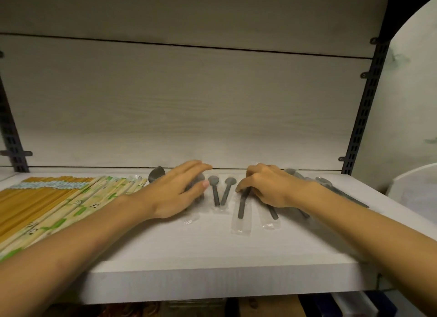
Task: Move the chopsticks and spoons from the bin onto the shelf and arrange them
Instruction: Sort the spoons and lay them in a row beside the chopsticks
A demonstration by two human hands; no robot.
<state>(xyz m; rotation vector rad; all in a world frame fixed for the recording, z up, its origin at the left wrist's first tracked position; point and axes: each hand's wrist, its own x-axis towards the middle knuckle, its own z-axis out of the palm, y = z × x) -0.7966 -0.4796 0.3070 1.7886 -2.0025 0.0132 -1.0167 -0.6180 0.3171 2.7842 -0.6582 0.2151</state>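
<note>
Two hands work over a white shelf (212, 253) that carries all the cutlery in view. At its left end lie the chopsticks (47, 203), packed side by side in a slanting spread: plain yellow ones furthest left, then pairs in paper sleeves printed with pandas and green bamboo. Right of them, along the back of the shelf, lie grey spoons (216, 189) in clear wrappers, bowls toward the back wall and handles toward the front edge. The left hand (175, 193) lies flat over the spoons at the left of this row, fingers straight and close together, its grip holding nothing, the thumb tip just beside the bowl of one of the two uncovered spoons in the middle, whose handles meet in a V. One more spoon bowl shows behind this hand, next to the chopsticks. The right hand (267, 186) rests knuckles up with its fingers curled down, the fingertips pinching or pressing the handle of a wrapped spoon (241, 205); which of the two I cannot tell. Two more spoon handles stick out from under that palm toward the front. Further spoons lie loosely heaped behind the right wrist, near the shelf's right end.
</note>
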